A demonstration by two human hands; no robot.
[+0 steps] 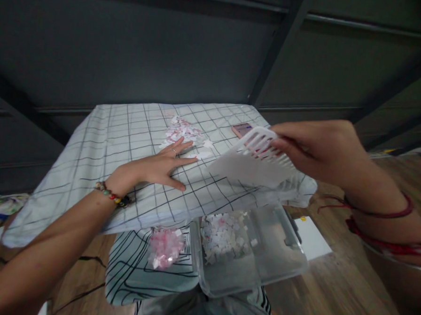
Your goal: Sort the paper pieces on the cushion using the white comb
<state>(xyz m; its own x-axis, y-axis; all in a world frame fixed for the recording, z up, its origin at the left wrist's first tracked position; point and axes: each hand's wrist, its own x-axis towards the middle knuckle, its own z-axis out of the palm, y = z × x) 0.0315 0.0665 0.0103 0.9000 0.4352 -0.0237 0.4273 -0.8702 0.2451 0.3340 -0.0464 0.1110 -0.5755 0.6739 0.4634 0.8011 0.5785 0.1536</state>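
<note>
My left hand [162, 165] lies with fingers spread on the checked tablecloth [112, 138], its fingertips at the near edge of a pile of small white and pinkish paper scraps [183, 131]. In my right hand [313, 149] is a white plastic basket [245, 166] with slotted sides, pinched by its upper edge. The basket is tilted over the right part of the table; what it holds, if anything, I cannot tell. Below the table edge, a clear plastic box [279, 255] stands open with many white paper pieces [223, 238] in its left part.
A phone [242, 129] lies on the table behind the basket. Pink and clear shiny wrappers [165, 248] sit on a patterned seat [130, 266] left of the box. A white sheet-like item [314, 240] is on the wooden floor. A dark panelled wall [149, 46] stands behind the table.
</note>
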